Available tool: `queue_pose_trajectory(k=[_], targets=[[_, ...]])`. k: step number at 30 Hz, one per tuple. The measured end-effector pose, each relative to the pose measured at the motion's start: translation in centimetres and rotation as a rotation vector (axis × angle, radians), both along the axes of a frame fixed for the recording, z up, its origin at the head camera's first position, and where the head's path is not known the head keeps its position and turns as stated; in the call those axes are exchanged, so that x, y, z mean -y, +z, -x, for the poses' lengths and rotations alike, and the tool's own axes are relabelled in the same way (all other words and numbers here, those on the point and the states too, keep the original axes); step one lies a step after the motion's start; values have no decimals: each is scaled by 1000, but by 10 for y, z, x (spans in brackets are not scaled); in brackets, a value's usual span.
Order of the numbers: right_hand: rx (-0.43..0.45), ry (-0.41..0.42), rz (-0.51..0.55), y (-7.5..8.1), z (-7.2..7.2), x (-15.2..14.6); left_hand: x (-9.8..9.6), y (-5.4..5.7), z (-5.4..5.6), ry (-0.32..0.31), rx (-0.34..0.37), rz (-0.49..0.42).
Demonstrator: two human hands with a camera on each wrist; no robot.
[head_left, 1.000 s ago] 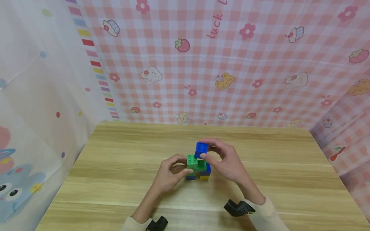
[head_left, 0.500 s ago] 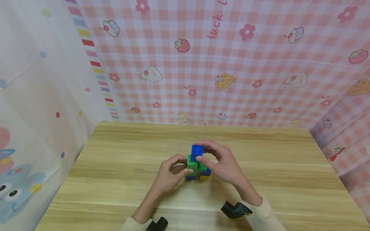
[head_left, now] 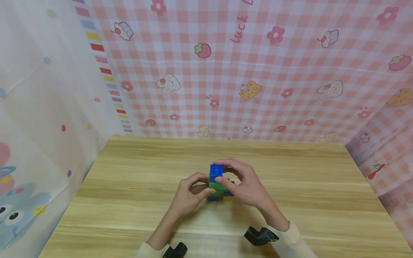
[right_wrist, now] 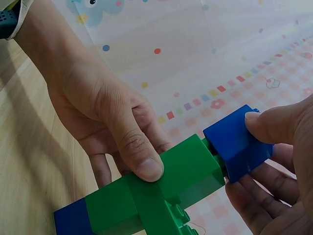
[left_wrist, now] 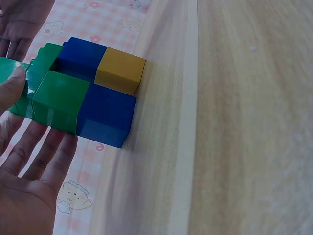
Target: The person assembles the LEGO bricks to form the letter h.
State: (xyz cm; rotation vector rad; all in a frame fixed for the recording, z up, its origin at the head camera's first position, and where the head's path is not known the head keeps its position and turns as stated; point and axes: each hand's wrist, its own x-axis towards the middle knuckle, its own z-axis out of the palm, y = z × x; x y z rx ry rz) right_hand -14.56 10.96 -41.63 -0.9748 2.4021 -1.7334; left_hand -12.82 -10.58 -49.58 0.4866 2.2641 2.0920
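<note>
A small structure of toy building bricks stands on the table. Its bottom holds a blue brick (left_wrist: 105, 115) and a yellow brick (left_wrist: 120, 71), with another blue brick (left_wrist: 80, 56) on the yellow. Green bricks (right_wrist: 190, 164) rise above, one bridging the two columns. My left hand (head_left: 190, 195) grips the green part from the left, thumb in front and fingers behind. Between thumb and fingers, my right hand (head_left: 248, 182) pinches a blue brick (head_left: 216, 172) over the topmost green brick. In the right wrist view this brick meets the studs slightly tilted, with a narrow gap visible.
The wooden table (head_left: 135, 172) extends around the bricks on all sides. A pink checked cloth (head_left: 206, 82) hangs behind its back edge, and a white dotted cloth (head_left: 77, 93) hangs at the left. Each wrist carries a black camera mount (head_left: 261, 235).
My right hand has carried the blue brick left and down, from above the bridging green piece onto the tall green column. My left hand has stayed put on the structure.
</note>
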Motion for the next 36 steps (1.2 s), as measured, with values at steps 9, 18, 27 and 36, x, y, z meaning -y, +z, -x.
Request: queue_pose_trajectory(k=[9,18,27,36], targets=[[-23,8,4,-2,1,0,0,-1,0,0,0,2],[3,0,8,0,0,1,1,0,0,1,6,7],[-2,3,9,-3,1,0,1,0,0,0,7,9],[14,1,19,-6,1,0,1,-1,1,-2,-1,-4]])
